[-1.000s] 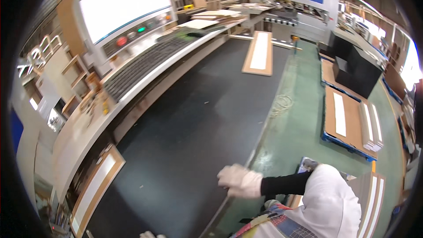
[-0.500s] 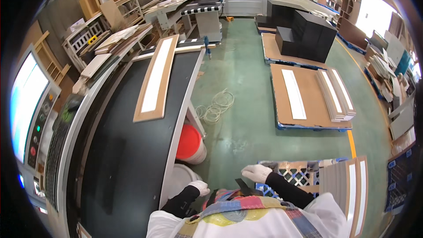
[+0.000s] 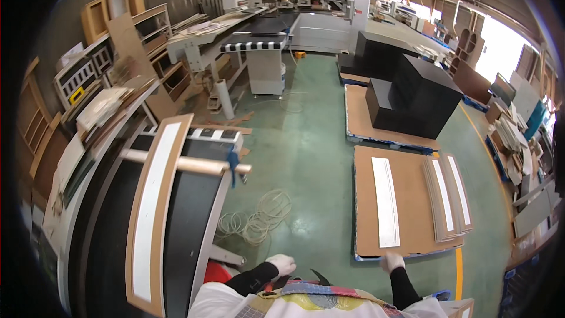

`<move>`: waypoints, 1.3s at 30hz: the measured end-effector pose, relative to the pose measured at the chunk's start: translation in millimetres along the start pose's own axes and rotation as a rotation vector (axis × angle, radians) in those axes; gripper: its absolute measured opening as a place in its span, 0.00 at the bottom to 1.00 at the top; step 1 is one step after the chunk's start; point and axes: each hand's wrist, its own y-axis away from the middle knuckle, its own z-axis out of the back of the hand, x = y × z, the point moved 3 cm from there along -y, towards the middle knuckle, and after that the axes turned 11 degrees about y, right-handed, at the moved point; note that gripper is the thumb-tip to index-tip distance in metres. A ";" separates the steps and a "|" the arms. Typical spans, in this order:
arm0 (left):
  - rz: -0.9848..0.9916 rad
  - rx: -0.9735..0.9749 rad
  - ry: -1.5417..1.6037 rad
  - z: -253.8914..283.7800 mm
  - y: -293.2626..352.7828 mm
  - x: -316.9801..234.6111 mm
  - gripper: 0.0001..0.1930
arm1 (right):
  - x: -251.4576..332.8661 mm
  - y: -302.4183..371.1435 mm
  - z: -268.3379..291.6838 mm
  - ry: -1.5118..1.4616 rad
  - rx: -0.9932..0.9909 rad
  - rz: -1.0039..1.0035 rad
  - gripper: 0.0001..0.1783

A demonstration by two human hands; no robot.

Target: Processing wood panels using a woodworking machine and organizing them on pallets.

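- Hands both gloved white, low in frame, empty, touching nothing.
- L hand [image 3: 281, 264]: fingers curled loosely together, clamped on nothing; hangs over green floor [image 3: 306, 159], just right of red bin [image 3: 216, 272] and conveyor's [image 3: 176, 224] near end.
- R hand [image 3: 391, 261]: fingers drawn together, nothing gripped; sits at near edge of brown pallet board [image 3: 406, 212].
- Long white panel [image 3: 385, 209] lies flat on that board, straight ahead of R hand, its near end close to fingertips but apart, running away lengthwise.
- Stack of white-faced strips [image 3: 448, 197] further right on same board, well off from L hand.
- Framed white panel [image 3: 150, 212] lies on black conveyor, off to L hand's left and ahead, apart.
- Coiled hose [image 3: 256, 224] on floor ahead of L hand, betw. conveyor and pallet.
- Black cabinets [image 3: 415, 91] on far pallet, well away.
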 end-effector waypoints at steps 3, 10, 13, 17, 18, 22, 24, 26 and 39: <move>-0.074 -0.020 0.044 88.9 -83.4 -36.2 0.19 | -46.5 32.1 -47.2 0.239 0.530 -0.126 0.17; -0.123 0.075 0.116 216.9 -313.0 -44.8 0.21 | -70.5 -57.0 -78.9 0.027 0.801 -0.363 0.21; 0.036 0.121 0.004 270.1 -377.3 4.6 0.22 | -75.4 -192.1 -64.2 0.042 0.755 -0.299 0.20; 0.302 -0.045 0.179 379.1 -424.1 38.1 0.23 | -100.2 -484.6 -29.5 0.473 0.581 0.058 0.19; 0.391 -0.094 0.248 404.5 -431.6 50.4 0.23 | -86.2 -587.3 7.9 0.361 0.756 0.118 0.15; 0.635 -0.060 0.263 446.6 -517.4 142.4 0.26 | -63.2 -876.3 139.8 -0.222 -0.011 0.008 0.07; 0.780 -0.092 0.325 464.1 -563.2 177.3 0.27 | -15.8 -966.0 185.2 -1.050 0.109 -0.286 0.08; 0.768 -0.136 0.239 505.9 -624.3 193.7 0.26 | 25.6 -1035.1 216.3 0.152 -0.147 0.428 0.09; -0.037 -0.460 0.095 989.3 -1047.6 7.2 0.21 | -131.8 -1253.7 106.7 -0.062 0.551 -0.009 0.21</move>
